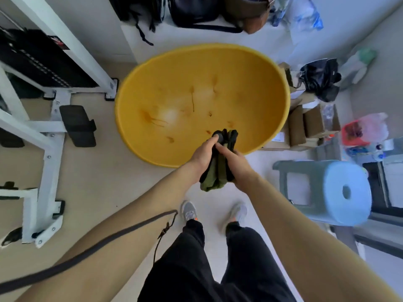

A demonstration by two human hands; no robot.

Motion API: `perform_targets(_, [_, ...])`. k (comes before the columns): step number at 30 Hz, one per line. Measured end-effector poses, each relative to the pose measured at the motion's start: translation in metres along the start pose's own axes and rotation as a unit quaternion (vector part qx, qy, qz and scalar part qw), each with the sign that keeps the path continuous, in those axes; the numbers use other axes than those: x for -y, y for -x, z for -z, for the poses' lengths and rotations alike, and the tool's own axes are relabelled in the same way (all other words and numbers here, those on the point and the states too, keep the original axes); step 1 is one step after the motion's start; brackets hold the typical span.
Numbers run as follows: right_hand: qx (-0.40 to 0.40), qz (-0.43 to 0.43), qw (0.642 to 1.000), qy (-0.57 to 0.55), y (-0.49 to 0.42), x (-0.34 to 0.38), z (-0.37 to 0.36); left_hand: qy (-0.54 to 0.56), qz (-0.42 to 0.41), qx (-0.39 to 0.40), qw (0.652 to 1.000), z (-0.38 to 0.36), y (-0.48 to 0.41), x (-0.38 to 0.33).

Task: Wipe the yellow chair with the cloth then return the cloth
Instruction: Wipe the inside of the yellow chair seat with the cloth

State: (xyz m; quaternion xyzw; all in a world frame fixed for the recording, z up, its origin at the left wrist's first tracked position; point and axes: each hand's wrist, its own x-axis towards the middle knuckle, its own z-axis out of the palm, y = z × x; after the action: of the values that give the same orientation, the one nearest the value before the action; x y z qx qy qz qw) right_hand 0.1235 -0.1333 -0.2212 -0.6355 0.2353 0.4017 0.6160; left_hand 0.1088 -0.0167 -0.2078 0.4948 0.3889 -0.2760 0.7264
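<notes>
The yellow chair (202, 101) is a wide, round bowl-shaped seat straight ahead of me, with brown stains and smears on its inner surface. A bunched dark green and black cloth (218, 168) hangs between my two hands over the chair's near rim. My left hand (204, 154) grips the cloth from the left, thumb near its top. On the right side my right hand (234, 165) clasps the same cloth. The cloth's top end pokes up above my fingers.
A white metal exercise frame (52, 127) with black pads stands on the left. Bags (196, 12) sit on a ledge behind the chair. Cardboard boxes (305, 125) and plastic bags crowd the right. A grey stool (305, 177) carries a blue paper roll (346, 192). My feet stand below.
</notes>
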Motion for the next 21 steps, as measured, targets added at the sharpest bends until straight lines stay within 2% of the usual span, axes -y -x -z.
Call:
perform_targets(2, [-0.014, -0.010, 0.999, -0.036, -0.034, 0.011, 0.014, -0.024, 0.022, 0.016, 0.999, 0.000, -0.029, -0.024])
perform_targets(5, [-0.039, -0.042, 0.995, -0.080, -0.087, 0.026, 0.040, -0.099, 0.000, 0.003, 0.995, -0.002, -0.079, -0.049])
perform_targets(10, [-0.047, -0.062, 0.993, -0.088, -0.171, 0.047, 0.089, -0.131, -0.013, -0.088, 0.987, -0.008, -0.168, -0.071])
perform_targets(13, [-0.027, -0.054, 0.998, -0.030, -0.223, 0.054, 0.116, -0.126, -0.012, -0.134, 0.983, -0.011, -0.224, -0.072])
perform_targets(17, [-0.084, -0.047, 0.994, 0.060, -0.304, 0.060, 0.149, -0.166, -0.036, -0.145, 0.975, -0.016, -0.303, -0.065])
perform_targets(21, [-0.108, -0.014, 0.986, 0.125, -0.373, 0.074, 0.175, -0.182, -0.021, -0.163, 0.969, -0.015, -0.381, -0.059])
